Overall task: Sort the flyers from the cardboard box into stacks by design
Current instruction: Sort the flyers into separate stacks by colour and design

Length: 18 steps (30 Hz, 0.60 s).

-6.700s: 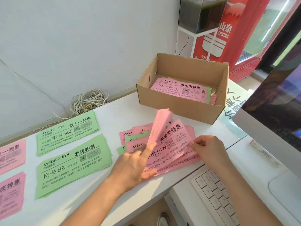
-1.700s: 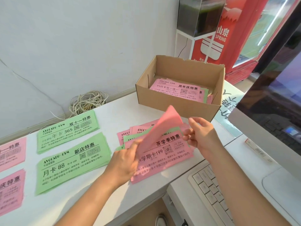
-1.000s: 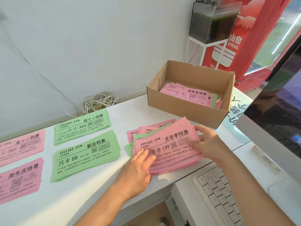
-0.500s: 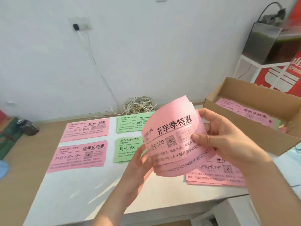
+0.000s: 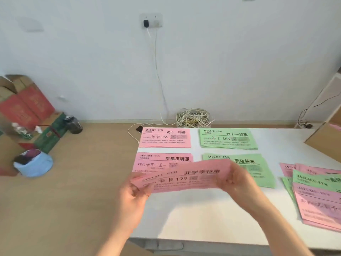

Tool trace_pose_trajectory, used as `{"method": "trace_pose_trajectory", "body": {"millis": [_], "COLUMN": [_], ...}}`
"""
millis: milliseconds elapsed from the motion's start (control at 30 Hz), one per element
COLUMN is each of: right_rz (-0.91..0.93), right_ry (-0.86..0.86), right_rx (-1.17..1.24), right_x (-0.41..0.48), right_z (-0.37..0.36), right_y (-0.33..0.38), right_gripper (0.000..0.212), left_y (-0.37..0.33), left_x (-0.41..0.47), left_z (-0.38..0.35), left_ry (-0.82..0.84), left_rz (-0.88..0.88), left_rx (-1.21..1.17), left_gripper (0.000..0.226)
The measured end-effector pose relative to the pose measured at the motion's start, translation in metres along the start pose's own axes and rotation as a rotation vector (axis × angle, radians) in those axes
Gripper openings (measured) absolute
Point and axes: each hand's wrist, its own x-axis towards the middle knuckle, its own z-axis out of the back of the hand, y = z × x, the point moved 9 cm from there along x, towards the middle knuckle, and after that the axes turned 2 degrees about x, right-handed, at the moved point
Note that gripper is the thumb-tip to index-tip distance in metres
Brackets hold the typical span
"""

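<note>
I hold a small bundle of pink flyers (image 5: 181,179) marked 199 flat above the white table (image 5: 212,224). My left hand (image 5: 132,195) grips its left end and my right hand (image 5: 237,182) grips its right end. Beyond it lie four sorted stacks: a pink 365 stack (image 5: 165,138), a pink 99 stack (image 5: 162,160) partly hidden by the bundle, a green 365 stack (image 5: 227,138) and a green stack (image 5: 258,169) behind my right hand. A mixed pile of pink and green flyers (image 5: 317,193) lies at the right. Only a corner of the cardboard box (image 5: 326,141) shows.
A coil of white cable (image 5: 193,118) sits against the wall behind the table, with a charger lead running up to a wall socket (image 5: 150,21). On the floor at the left are red and green cartons (image 5: 31,115) and a blue bag (image 5: 35,163).
The bundle has come down from upright and curled to flat over the table's left side. The view has swung left, so the box is almost out of sight.
</note>
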Motion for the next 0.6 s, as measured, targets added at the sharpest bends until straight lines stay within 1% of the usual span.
{"method": "trace_pose_trajectory", "body": {"millis": [67,133,167,233,267,333,400,433,500,567,600], "right_rz": [-0.055,-0.069,-0.059,-0.025,-0.003,0.052,0.1,0.128,0.181,0.223,0.229], "right_ry": [-0.032,-0.08,-0.12,-0.207,-0.255,-0.349,-0.397,-0.416,-0.44,-0.406,-0.379], "right_rx": [-0.119,-0.12,-0.123,-0.135,-0.127,-0.097,-0.072,-0.074,-0.159,-0.328,-0.387], "right_x": [0.0,-0.002,-0.002,-0.003,-0.003,-0.005,-0.007,-0.009,-0.015,-0.021,-0.023], "right_z": [-0.021,-0.035,-0.039,-0.042,-0.041,-0.035,-0.031,-0.029,-0.031,-0.046,-0.055], "right_y": [-0.026,-0.04,-0.044,-0.048,-0.047,-0.042,-0.034,-0.029,-0.021,-0.017,-0.019], "right_gripper": [0.048,0.056,0.061,0.071,0.072,0.067,0.063,0.064,0.075,0.088,0.09], "left_y": [0.025,0.042,0.047,0.051,0.05,0.043,0.037,0.035,0.037,0.048,0.056], "left_x": [0.005,0.007,0.007,0.01,0.012,0.014,0.017,0.018,0.017,0.014,0.012], "left_z": [0.01,0.014,0.014,0.009,0.007,0.004,0.009,0.011,0.016,0.018,0.018], "left_ry": [0.015,0.021,0.02,0.037,0.047,0.061,0.054,0.055,0.07,0.066,0.062], "left_rz": [0.038,0.074,0.091,0.104,0.101,0.069,0.041,0.03,0.021,0.075,0.111], "left_rx": [0.067,0.11,0.127,0.14,0.148,0.175,0.201,0.207,0.204,0.185,0.167], "left_gripper": [0.043,0.053,0.054,0.051,0.048,0.044,0.043,0.042,0.042,0.051,0.052]}}
